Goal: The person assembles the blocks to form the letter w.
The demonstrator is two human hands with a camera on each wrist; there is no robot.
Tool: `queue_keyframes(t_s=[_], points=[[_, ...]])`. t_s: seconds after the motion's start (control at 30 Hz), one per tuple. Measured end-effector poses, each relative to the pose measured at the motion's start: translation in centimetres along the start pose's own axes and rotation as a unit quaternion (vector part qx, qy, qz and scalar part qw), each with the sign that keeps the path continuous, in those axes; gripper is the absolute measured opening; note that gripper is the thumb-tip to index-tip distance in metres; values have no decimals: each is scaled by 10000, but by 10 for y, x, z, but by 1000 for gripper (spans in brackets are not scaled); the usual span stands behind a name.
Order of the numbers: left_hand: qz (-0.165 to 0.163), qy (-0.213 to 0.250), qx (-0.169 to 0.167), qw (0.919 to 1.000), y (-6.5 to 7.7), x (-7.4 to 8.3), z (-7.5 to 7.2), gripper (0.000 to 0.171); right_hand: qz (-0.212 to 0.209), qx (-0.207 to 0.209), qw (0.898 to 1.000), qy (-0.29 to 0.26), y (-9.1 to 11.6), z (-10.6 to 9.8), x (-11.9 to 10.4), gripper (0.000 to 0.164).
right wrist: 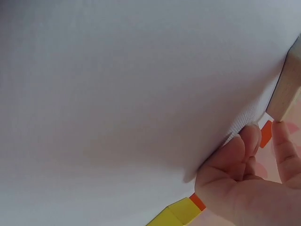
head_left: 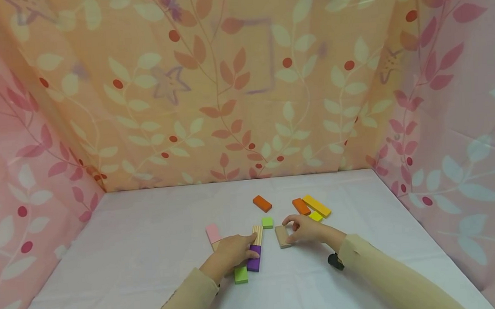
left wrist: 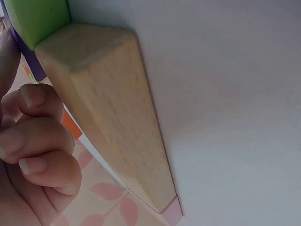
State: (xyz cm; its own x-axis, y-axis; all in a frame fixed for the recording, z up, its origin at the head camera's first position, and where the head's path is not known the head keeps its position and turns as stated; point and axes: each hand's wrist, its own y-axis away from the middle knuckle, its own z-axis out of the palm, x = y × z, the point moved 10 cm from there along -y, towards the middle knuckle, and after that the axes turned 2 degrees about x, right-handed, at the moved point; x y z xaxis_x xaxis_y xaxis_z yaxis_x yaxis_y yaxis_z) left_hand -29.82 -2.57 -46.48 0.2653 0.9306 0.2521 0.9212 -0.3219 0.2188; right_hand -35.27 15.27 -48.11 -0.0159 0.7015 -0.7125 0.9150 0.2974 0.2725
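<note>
My left hand (head_left: 232,251) rests at a row of blocks, its index finger on a striped wooden block (head_left: 258,229) and its thumb on a purple block (head_left: 253,264). Its other fingers curl in the left wrist view. Below that hand a green block (head_left: 240,275) adjoins the purple one. Beside it lies a plain wooden block (left wrist: 117,117), largely covered in the head view, with a pink block (head_left: 212,233) at its far end. With index finger and thumb, my right hand (head_left: 306,228) pinches another plain wooden block (head_left: 282,236) lying flat; in the right wrist view the thumb is hidden.
A small light green block (head_left: 267,222) lies just past the striped one. Farther back are an orange block (head_left: 262,203), a second orange block (head_left: 301,206), a long yellow block (head_left: 317,205) and a small yellow block (head_left: 315,216). Patterned cloth walls (head_left: 237,126) surround the white table (head_left: 143,255).
</note>
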Motion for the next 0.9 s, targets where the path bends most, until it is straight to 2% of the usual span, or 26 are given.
queue_keyframes(t_s=[0.9], points=[[103,-106,31,9999,-1,1,1,64,147,130,9994,300,-3,2,-3,45]])
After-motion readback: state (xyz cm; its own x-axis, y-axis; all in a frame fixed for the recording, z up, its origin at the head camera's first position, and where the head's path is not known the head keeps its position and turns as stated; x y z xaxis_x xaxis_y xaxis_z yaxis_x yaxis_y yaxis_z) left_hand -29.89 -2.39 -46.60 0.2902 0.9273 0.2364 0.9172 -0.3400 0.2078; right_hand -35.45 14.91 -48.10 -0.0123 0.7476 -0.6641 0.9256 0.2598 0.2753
